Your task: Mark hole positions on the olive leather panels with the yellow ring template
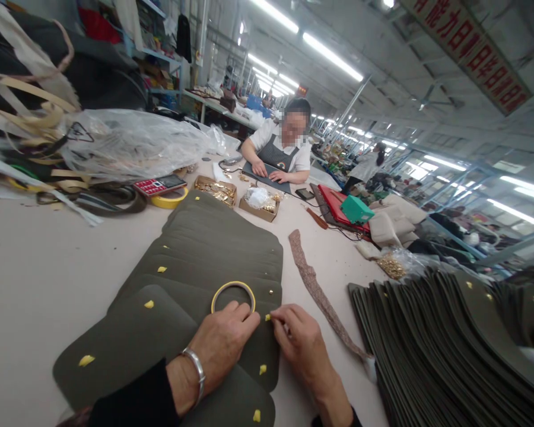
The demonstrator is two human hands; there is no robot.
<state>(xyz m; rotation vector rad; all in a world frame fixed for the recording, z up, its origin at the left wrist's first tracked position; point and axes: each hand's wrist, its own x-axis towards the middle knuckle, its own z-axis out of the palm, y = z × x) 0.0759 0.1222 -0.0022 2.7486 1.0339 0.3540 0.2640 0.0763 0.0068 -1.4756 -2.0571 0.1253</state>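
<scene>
Overlapping dark olive panels (146, 320) with rounded corners lie fanned out in front of me. Small yellow tape pieces (86, 360) are stuck along both sides of them. My left hand (225, 338), with a silver bracelet at the wrist, is closed on the near rim of a roll of yellow tape (222, 289) held above the panels. Beside it, my right hand (298, 338) pinches a small piece of yellow tape (267, 318) at the right edge of a panel. A small gold-coloured fitting (271, 292) sits on the panel just above that.
A thick row of olive panels (427, 332) stands at the right. A brown patterned strip (315, 284) lies between. Boxes of gold-coloured fittings (216, 191) and another yellow tape roll (169, 198) lie farther back. Across the table a person (276, 151) handles a dark panel.
</scene>
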